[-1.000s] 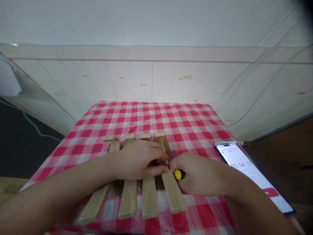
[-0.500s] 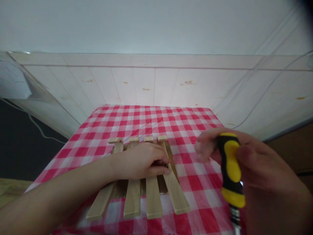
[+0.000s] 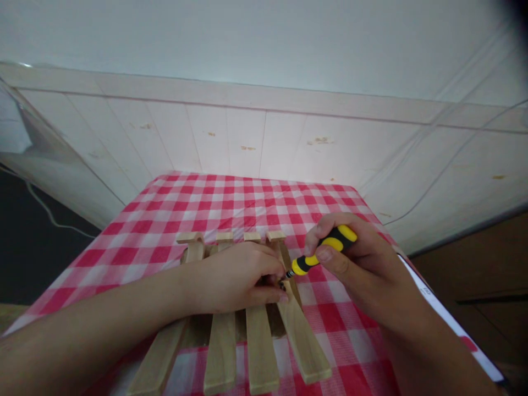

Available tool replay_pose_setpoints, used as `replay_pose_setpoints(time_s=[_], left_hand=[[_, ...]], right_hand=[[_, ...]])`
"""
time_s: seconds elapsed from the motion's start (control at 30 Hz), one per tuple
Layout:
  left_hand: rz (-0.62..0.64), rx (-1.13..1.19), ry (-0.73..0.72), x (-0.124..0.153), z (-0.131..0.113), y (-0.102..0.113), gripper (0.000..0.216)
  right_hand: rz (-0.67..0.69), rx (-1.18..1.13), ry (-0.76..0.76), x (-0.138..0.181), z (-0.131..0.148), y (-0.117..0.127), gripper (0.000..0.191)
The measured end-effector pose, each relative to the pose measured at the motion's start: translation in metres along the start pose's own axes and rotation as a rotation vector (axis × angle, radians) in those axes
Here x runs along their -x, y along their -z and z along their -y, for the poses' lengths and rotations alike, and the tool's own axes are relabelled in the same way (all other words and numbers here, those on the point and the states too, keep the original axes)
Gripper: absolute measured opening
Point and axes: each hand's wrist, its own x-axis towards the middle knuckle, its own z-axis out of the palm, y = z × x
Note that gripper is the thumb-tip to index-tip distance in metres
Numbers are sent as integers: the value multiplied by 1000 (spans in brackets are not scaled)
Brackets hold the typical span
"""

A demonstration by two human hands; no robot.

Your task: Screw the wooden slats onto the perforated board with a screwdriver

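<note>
My right hand (image 3: 355, 258) is closed around the handle of a yellow and black screwdriver (image 3: 325, 250). The driver slants down to the left, and its metal tip is at the fingers of my left hand (image 3: 243, 275). Those fingers pinch a small dark metal piece, apparently a screw (image 3: 282, 285), on the rightmost slat of a wooden slatted piece (image 3: 262, 352). My left palm lies across the other slats and hides their middle. Several slats show, with bent upper ends and lower ends spread towards me. A wooden crosspiece lies beneath them, partly covered.
A red and white checked cloth (image 3: 247, 203) covers the table, which stands against a white panelled wall (image 3: 243, 129). At the right edge, partly behind my right forearm, lies a flat device with a lit white screen (image 3: 443, 316). A thin cable (image 3: 445, 170) runs along the wall.
My right hand has moved left and turned the screwdriver, bringing its tip from pointing down at the right to the screw by my left fingers. The left hand stays on the slats.
</note>
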Motion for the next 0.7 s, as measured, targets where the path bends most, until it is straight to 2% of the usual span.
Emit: replay_pose_setpoints(time_s=[0.2, 0.7], left_hand=[[-17, -8, 7, 0, 0, 1, 18], [-13, -43, -74, 0, 1, 0, 20]], right_hand=[[38, 80, -2, 2, -2, 1, 7], [34, 166, -28, 3, 0, 5, 6]])
